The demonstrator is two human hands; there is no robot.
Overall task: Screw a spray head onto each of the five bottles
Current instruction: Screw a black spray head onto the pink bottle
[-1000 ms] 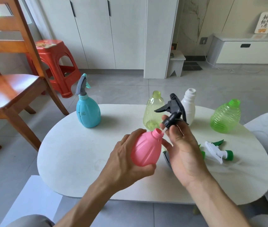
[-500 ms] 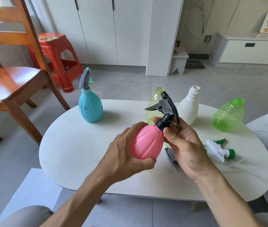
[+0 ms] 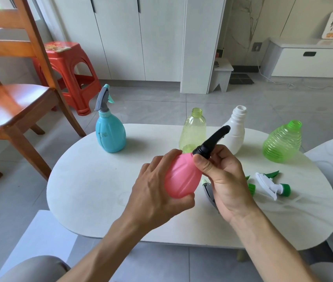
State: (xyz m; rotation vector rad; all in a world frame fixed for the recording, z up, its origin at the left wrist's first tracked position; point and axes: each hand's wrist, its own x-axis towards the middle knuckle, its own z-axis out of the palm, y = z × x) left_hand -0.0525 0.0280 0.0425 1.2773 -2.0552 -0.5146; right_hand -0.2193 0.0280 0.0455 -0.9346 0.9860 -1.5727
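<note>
We see four bottles on the table (image 3: 92, 192): a capped bottle (image 3: 110, 134) far left, three uncapped bottles (image 3: 236, 129) in a row behind our hands. Loose spray heads (image 3: 269, 185) lie right of the held bottle (image 3: 182, 178).

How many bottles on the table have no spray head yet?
3: the yellow-green bottle behind the hands, the white bottle beside it, and the green ribbed bottle far right.

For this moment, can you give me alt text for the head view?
Over a white table, the left hand holds a pink bottle while the right hand grips a black spray head at its neck. Behind stand a capped blue bottle and three open bottles.
</note>
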